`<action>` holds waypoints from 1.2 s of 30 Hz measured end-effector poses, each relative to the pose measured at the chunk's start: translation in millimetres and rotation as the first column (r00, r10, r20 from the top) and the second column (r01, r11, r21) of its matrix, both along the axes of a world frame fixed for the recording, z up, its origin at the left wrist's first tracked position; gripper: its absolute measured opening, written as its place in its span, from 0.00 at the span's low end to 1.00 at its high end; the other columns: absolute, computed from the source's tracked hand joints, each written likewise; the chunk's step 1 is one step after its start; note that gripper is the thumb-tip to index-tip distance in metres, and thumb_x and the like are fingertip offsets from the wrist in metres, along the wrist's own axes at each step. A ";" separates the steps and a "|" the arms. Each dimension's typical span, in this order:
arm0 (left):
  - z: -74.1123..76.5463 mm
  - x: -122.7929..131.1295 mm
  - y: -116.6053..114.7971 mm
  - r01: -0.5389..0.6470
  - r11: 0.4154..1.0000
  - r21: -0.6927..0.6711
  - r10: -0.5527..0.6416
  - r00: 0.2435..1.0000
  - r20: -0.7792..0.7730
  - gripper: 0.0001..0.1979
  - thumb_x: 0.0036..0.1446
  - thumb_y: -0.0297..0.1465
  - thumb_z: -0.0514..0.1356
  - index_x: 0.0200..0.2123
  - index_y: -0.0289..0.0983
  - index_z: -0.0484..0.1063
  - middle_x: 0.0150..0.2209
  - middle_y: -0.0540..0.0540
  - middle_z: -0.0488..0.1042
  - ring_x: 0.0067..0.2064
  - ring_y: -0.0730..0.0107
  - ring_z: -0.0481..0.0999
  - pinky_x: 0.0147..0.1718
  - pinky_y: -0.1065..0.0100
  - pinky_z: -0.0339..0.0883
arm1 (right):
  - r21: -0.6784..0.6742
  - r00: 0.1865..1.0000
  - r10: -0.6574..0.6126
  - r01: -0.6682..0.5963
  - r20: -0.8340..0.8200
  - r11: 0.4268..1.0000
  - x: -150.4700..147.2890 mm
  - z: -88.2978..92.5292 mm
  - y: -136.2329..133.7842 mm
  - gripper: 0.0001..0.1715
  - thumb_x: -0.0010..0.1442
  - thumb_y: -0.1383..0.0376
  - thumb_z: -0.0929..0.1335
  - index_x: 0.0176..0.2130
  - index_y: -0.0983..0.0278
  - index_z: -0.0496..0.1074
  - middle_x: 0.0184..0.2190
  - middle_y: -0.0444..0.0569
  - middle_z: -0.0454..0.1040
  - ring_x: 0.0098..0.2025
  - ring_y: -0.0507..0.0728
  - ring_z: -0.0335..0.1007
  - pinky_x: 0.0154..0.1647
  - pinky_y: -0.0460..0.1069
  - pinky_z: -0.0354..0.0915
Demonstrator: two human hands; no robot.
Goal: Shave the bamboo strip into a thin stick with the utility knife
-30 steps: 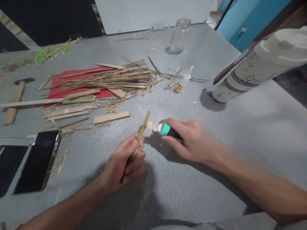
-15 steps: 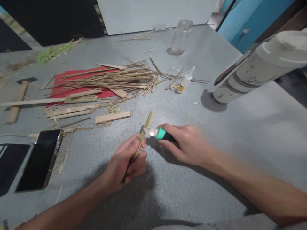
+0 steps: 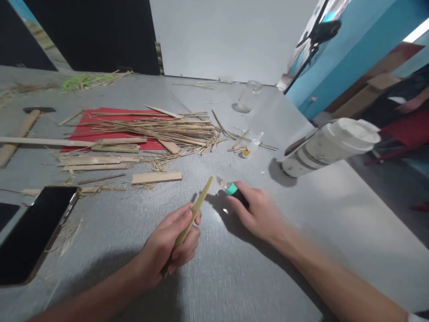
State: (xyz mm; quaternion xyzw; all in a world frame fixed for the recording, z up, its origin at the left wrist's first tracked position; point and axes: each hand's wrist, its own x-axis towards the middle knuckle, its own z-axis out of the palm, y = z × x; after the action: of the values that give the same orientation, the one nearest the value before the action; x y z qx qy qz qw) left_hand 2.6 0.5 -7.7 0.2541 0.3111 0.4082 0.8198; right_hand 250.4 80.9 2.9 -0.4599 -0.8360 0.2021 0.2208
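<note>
My left hand [image 3: 176, 241] is closed around a flat greenish bamboo strip [image 3: 197, 206], which points up and away to the right. In my right hand [image 3: 258, 210] is a utility knife [image 3: 233, 190] with a teal and black handle. Its blade lies just right of the strip's upper tip, apart from it. Beyond my hands, a short pale bamboo piece [image 3: 157, 177] lies on the grey table. Farther back, a pile of thin sticks [image 3: 167, 127] rests partly on a red sheet [image 3: 87, 123].
At left are a phone [image 3: 36, 237] and a hammer [image 3: 20, 134]. A small glue bottle [image 3: 253, 145], a glass jar [image 3: 248, 96] and a large white tumbler [image 3: 321, 150] stand to the right. Part of another person [image 3: 412, 107] shows at the far right.
The knife blade was against the bamboo strip and is now off it, to the right of its tip. The view has tilted up, showing more of the room at right.
</note>
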 end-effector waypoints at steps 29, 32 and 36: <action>-1.1 6.3 0.9 -0.062 0.997 0.037 0.063 0.998 -0.021 0.16 0.77 0.46 0.58 0.40 0.40 0.68 0.15 0.63 0.55 0.13 0.81 0.43 0.14 0.79 0.47 | -0.010 0.999 0.036 -0.036 0.003 0.999 -3.2 2.6 0.9 0.18 0.76 0.50 0.63 0.42 0.61 0.69 0.29 0.47 0.75 0.29 0.55 0.64 0.34 0.51 0.52; 1.1 6.2 0.9 -0.057 0.998 0.041 0.058 0.998 -0.025 0.16 0.78 0.45 0.57 0.40 0.40 0.67 0.15 0.63 0.54 0.13 0.81 0.43 0.14 0.79 0.46 | -0.061 0.985 0.157 -0.152 0.071 0.986 -7.8 3.3 -4.5 0.19 0.76 0.49 0.64 0.44 0.62 0.71 0.31 0.49 0.77 0.30 0.56 0.66 0.33 0.50 0.51; 3.0 5.6 0.0 -0.059 0.998 0.034 0.059 0.998 -0.022 0.16 0.79 0.44 0.56 0.40 0.40 0.68 0.15 0.63 0.54 0.13 0.81 0.42 0.14 0.79 0.46 | 0.003 0.995 -0.060 0.060 0.075 0.998 -6.6 3.7 -3.0 0.19 0.77 0.50 0.62 0.39 0.60 0.68 0.28 0.48 0.74 0.28 0.56 0.64 0.33 0.51 0.50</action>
State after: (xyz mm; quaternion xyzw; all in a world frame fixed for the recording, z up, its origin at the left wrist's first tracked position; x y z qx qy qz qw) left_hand 8.2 0.5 -4.7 0.2632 0.3210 0.4344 0.7993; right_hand 243.9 77.8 6.5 -0.4919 -0.8296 0.1776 0.1955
